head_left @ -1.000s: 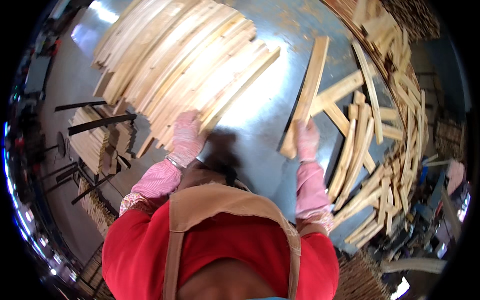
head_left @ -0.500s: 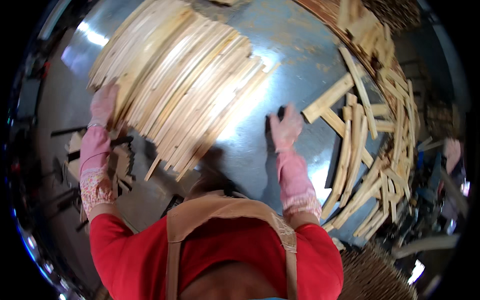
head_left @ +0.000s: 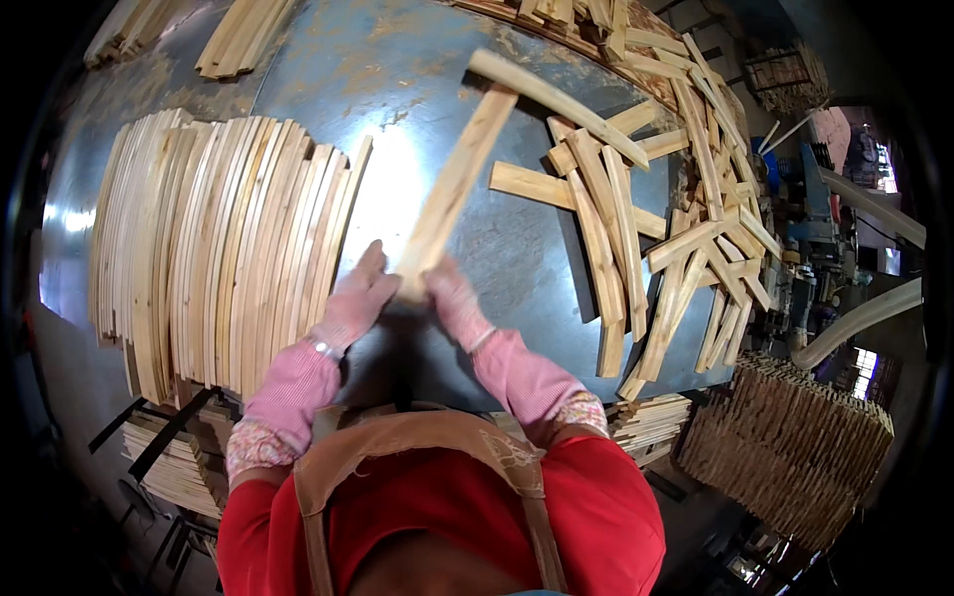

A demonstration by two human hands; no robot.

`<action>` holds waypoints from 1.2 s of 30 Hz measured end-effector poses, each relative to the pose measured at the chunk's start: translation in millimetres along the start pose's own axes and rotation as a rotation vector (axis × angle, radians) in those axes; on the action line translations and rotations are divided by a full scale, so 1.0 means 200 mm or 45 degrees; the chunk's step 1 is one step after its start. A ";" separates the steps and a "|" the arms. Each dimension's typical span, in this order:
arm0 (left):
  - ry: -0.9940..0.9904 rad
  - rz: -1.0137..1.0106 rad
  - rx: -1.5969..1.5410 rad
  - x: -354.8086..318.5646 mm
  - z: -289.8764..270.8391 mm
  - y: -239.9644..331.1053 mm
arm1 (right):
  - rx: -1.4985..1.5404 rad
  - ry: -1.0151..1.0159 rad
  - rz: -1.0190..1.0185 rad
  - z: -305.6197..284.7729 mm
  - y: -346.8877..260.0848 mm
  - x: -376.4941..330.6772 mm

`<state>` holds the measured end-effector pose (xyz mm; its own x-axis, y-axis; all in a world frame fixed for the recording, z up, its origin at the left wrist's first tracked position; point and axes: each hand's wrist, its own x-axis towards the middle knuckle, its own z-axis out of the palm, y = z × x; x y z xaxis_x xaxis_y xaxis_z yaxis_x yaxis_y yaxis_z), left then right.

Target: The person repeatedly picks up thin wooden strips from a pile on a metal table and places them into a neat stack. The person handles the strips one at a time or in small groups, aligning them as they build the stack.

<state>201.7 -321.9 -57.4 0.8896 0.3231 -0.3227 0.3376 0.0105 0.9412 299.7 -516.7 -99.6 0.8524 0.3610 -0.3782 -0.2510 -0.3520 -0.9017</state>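
Observation:
A pale wooden slat lies slanting on the metal table, its near end between my hands. My right hand, gloved in pink, is closed on the right side of that near end, slightly blurred. My left hand, also in a pink glove, is just left of the slat's end with its fingers stretched forward and its thumb apart. Whether the thumb touches the wood, I cannot tell. Across the slat's far end lies another slat. To the left of my left hand is a close-set row of slats.
Loose slats lie crossed in a heap on the right of the metal table. Two smaller slat bundles are at the far left. Stacked wood stands beyond the table's right front edge, with black bars at the left front.
My left hand has left the row's edge and moved right. My right hand has moved left and taken hold of a slat's near end. The view has shifted, with the row now more upright.

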 end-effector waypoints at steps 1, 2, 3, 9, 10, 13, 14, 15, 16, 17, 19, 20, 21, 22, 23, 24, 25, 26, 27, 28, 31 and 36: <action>-0.116 -0.222 -0.110 0.07 0.07 0.06 | -0.226 -0.171 -0.093 -0.05 0.05 0.01; -0.224 -0.446 -0.224 0.13 0.12 0.13 | -0.796 -0.297 -0.418 -0.26 0.09 0.08; -0.310 -0.677 -0.345 0.16 0.16 0.17 | -0.691 -0.231 -0.280 -0.41 -0.07 0.18; -0.252 -0.661 -0.185 0.13 0.27 0.24 | -1.588 0.593 -0.756 -1.30 -0.65 1.25; -0.210 -0.639 -0.173 0.10 0.28 0.22 | -1.782 0.514 -0.463 -1.35 -0.68 1.38; -0.110 -0.690 -0.194 0.02 0.27 0.18 | -1.835 0.130 0.103 -1.36 -0.71 1.65; -0.080 -0.698 -0.189 -0.03 0.26 0.17 | -1.853 -0.009 0.266 -1.31 -0.78 1.67; -0.047 -0.687 -0.237 -0.07 0.25 0.12 | -1.891 -0.001 0.223 -1.30 -0.85 1.64; 0.034 -0.693 -0.167 -0.12 0.24 0.15 | -1.936 -0.004 0.171 -1.26 -0.92 1.61; 0.110 -0.699 -0.093 -0.17 0.23 0.19 | -1.977 -0.004 0.121 -1.21 -0.93 1.57; 0.183 -0.645 0.162 -0.24 0.18 0.27 | -1.734 0.034 -0.029 -1.21 -0.97 1.47; 0.201 -0.609 0.347 -0.30 0.13 0.28 | -1.610 0.054 -0.101 -1.20 -0.98 1.40; 0.223 -0.559 0.522 -0.36 0.09 0.30 | -1.400 -0.007 -0.156 -1.15 -0.97 1.27; 0.256 -0.479 0.672 -0.42 0.04 0.28 | -1.284 0.048 -0.241 -1.12 -0.83 1.21; 0.310 -0.419 0.812 -0.50 0.00 0.23 | -1.000 -0.124 0.058 -0.91 -0.90 1.00; 0.319 -0.312 0.957 -0.54 -0.04 0.21 | -1.077 -0.217 0.043 -0.78 -0.69 0.93; 0.260 -0.423 1.018 -0.59 -0.08 0.19 | -1.151 -0.334 0.011 -0.62 -0.48 0.87; 0.222 -0.311 1.139 -0.64 -0.12 0.17 | -1.217 -0.450 -0.031 -0.46 -0.28 0.83; 0.222 -0.239 1.247 -0.73 -0.17 0.11 | -1.025 -0.456 0.008 -0.20 -0.38 0.55; 0.198 -0.128 1.362 -0.78 -0.19 0.08 | -0.837 -0.594 0.122 0.01 -0.45 0.35; 0.087 -0.027 1.670 -0.86 -0.23 0.01 | -0.515 -0.805 0.382 0.47 -0.47 -0.10; 0.007 0.060 1.809 -0.90 -0.31 -0.12 | -0.963 -0.446 0.049 -0.02 -0.42 -0.19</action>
<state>13.8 -321.1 -16.4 0.9084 0.2999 -0.2912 0.3278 -0.9434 0.0509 290.7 -504.8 -8.0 0.6263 0.5407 -0.5616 0.2054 -0.8094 -0.5502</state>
